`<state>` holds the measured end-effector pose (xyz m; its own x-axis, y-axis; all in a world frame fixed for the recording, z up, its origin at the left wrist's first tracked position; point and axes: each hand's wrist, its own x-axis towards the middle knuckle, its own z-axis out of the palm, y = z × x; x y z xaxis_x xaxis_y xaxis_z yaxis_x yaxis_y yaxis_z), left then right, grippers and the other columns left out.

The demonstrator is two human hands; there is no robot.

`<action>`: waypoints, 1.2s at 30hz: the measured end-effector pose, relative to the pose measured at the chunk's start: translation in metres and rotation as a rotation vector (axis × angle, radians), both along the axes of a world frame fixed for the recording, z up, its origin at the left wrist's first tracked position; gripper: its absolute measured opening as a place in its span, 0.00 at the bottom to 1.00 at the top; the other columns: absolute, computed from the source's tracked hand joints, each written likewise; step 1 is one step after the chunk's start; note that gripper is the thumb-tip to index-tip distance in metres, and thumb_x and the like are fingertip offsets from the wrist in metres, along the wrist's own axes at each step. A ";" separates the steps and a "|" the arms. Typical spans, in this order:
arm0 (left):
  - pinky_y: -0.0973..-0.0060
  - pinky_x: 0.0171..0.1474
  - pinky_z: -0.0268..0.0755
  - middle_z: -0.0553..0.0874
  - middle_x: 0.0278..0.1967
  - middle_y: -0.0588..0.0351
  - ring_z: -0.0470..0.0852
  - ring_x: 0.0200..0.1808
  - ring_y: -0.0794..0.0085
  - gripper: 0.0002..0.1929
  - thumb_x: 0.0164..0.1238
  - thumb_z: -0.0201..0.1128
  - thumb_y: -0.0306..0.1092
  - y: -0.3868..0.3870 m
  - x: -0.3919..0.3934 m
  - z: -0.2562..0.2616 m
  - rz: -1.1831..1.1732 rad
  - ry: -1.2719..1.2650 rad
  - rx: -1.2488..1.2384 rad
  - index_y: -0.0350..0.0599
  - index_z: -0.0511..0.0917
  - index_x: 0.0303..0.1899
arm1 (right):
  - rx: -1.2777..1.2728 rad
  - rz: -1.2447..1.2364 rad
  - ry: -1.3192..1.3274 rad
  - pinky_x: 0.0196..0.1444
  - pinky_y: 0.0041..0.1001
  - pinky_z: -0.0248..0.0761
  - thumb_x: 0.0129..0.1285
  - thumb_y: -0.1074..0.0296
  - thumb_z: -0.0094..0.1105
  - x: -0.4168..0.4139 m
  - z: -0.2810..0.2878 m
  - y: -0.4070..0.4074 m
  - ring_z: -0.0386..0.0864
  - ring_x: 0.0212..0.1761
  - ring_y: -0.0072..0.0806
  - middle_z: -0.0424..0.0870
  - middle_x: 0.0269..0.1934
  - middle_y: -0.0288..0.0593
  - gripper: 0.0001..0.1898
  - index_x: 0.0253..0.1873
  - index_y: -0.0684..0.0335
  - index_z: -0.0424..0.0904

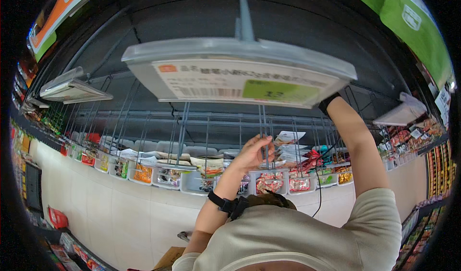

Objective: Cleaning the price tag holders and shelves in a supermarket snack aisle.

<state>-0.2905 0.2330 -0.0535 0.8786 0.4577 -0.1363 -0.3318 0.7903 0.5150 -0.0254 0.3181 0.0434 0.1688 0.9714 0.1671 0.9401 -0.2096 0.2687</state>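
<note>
My left hand is raised among the wire display hooks. Its fingers curl at a double-pronged metal hook; whether they grip it is unclear. Just right of these fingers, several white-backed packets sit one behind another. A large clear plastic price-tag holder with a printed label spans the upper middle, close to the camera. My right arm reaches up behind its right end. The right hand is hidden there; only a black wristband shows at the wrist. Another black strap with a small device circles my left wrist.
Clear plastic bins of wrapped snacks line the shelf's lower edge. Red packets hang to the right. More tag holders jut out at both sides. A black cable dangles by my body. Behind me are a cardboard box and a red basket.
</note>
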 end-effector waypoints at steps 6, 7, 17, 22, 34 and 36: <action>0.76 0.25 0.65 0.74 0.22 0.57 0.74 0.23 0.72 0.08 0.62 0.55 0.38 0.004 -0.001 -0.001 -0.036 -0.038 0.035 0.46 0.67 0.32 | -0.056 -0.100 0.003 0.51 0.39 0.65 0.58 0.67 0.43 0.031 0.012 -0.017 0.70 0.51 0.44 0.69 0.52 0.50 0.13 0.47 0.61 0.72; 0.76 0.25 0.65 0.74 0.22 0.57 0.74 0.22 0.71 0.09 0.62 0.55 0.39 0.004 -0.001 -0.001 -0.038 -0.026 0.037 0.46 0.67 0.32 | -0.011 -0.077 0.027 0.50 0.39 0.66 0.58 0.65 0.43 0.031 0.013 -0.016 0.71 0.50 0.44 0.70 0.51 0.50 0.14 0.48 0.60 0.71; 0.75 0.26 0.65 0.71 0.20 0.57 0.72 0.20 0.71 0.05 0.64 0.50 0.36 0.001 0.006 0.001 -0.075 0.006 0.071 0.49 0.65 0.32 | 0.237 -0.240 1.611 0.39 0.29 0.73 0.55 0.65 0.57 -0.064 -0.086 0.064 0.74 0.44 0.35 0.70 0.47 0.51 0.28 0.56 0.68 0.54; 0.74 0.26 0.66 0.70 0.20 0.56 0.71 0.20 0.70 0.07 0.65 0.50 0.39 0.005 -0.005 0.000 -0.061 0.026 0.103 0.49 0.64 0.33 | 0.221 -0.268 1.820 0.41 0.32 0.73 0.55 0.68 0.57 -0.095 -0.075 0.065 0.74 0.45 0.37 0.70 0.47 0.53 0.29 0.57 0.70 0.52; 0.72 0.29 0.67 0.74 0.24 0.55 0.74 0.24 0.65 0.16 0.64 0.46 0.53 0.003 -0.001 -0.019 -0.062 0.133 -0.017 0.51 0.67 0.33 | 0.219 -0.220 2.155 0.24 0.26 0.73 0.56 0.65 0.55 -0.127 -0.065 -0.025 0.76 0.26 0.27 0.75 0.29 0.40 0.12 0.41 0.66 0.70; 0.76 0.31 0.69 0.77 0.25 0.56 0.78 0.27 0.69 0.18 0.63 0.46 0.55 0.002 -0.007 -0.028 -0.052 0.195 0.094 0.49 0.68 0.34 | 0.209 -0.194 2.100 0.28 0.23 0.69 0.54 0.64 0.58 -0.134 -0.063 -0.047 0.75 0.29 0.23 0.75 0.30 0.37 0.14 0.41 0.65 0.70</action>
<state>-0.2970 0.2352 -0.0817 0.8625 0.4311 -0.2651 -0.1786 0.7494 0.6376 -0.1598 0.2709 -0.0191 0.2736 0.9194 -0.2825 -0.3003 -0.1974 -0.9332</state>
